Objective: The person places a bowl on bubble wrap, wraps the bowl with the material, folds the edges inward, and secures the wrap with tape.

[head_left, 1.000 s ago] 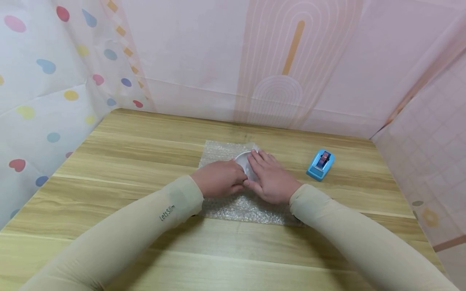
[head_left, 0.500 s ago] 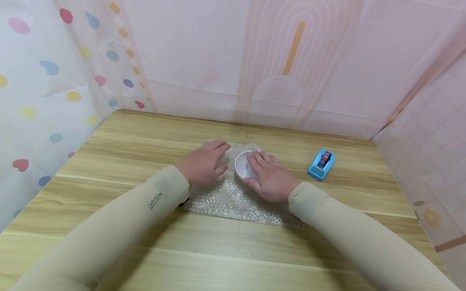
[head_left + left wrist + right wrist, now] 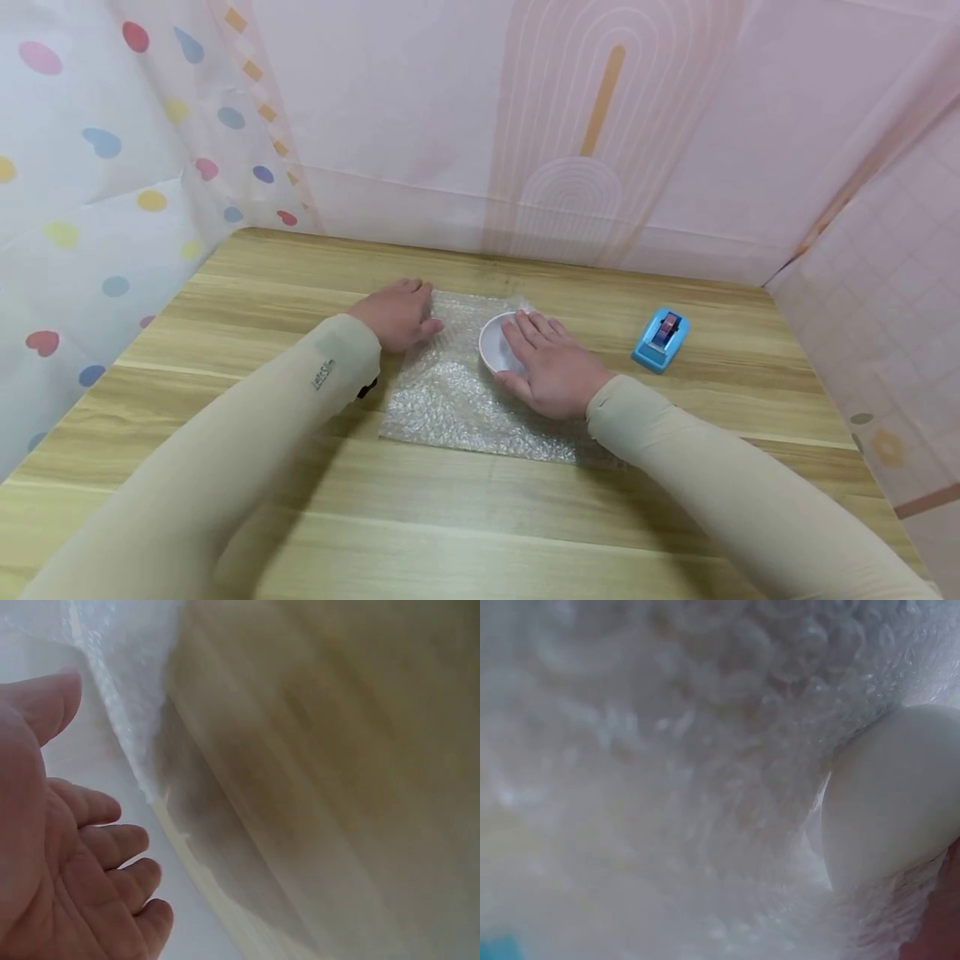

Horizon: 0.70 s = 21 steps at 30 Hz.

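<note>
A white bowl (image 3: 494, 344) sits on a sheet of bubble wrap (image 3: 450, 400) in the middle of the table. My right hand (image 3: 553, 367) lies over the bowl's right side, fingers extended across its inside and thumb apart near the front rim. In the right wrist view the bowl's smooth outer side (image 3: 892, 802) shows against the bubble wrap (image 3: 705, 750). By the sheet's far left corner is my left hand (image 3: 397, 315), holding nothing. The left wrist view shows its palm (image 3: 67, 892) and relaxed fingers beside the sheet's edge (image 3: 127, 697).
A blue tape dispenser (image 3: 661, 340) stands on the wooden table (image 3: 480, 525), right of the sheet. Behind the table hangs a pale pink patterned backdrop (image 3: 405, 117), with a dotted white one (image 3: 90, 275) along the left side.
My left hand has left the bowl and moved leftward and away from me to the sheet's far left corner. My right hand has stayed on the bowl.
</note>
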{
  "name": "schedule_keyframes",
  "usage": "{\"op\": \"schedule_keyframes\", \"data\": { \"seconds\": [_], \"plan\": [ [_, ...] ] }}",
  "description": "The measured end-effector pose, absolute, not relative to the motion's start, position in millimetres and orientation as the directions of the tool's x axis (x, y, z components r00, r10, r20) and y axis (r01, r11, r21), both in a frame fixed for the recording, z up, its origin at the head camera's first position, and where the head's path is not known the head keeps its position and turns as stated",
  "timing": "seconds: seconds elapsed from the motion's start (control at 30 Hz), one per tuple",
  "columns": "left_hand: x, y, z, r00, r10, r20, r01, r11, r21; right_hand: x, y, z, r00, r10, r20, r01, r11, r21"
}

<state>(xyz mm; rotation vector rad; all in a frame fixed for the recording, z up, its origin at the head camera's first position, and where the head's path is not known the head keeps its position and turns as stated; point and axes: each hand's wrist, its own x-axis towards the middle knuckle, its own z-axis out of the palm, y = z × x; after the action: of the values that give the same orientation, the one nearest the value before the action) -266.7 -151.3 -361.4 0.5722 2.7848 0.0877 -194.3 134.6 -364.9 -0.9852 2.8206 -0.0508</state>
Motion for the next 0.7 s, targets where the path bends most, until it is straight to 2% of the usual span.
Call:
{"op": "schedule_keyframes", "data": {
  "seconds": [0.33, 0.7],
  "plan": [
    [-271.5, -150.4, -361.3, -0.896, 0.294, -0.332, 0.291, 0.955, 0.061, -193.0, 132.1, -365.3, -0.770, -0.622, -0.144, -0.619, 0.782, -0.069],
    [-273.0, -153.2, -364.2, -0.897, 0.284, -0.337, 0.284, 0.957, 0.051, -191.5, 130.4, -363.3, -0.775, -0.616, -0.142, -0.613, 0.787, -0.075]
  ]
}}
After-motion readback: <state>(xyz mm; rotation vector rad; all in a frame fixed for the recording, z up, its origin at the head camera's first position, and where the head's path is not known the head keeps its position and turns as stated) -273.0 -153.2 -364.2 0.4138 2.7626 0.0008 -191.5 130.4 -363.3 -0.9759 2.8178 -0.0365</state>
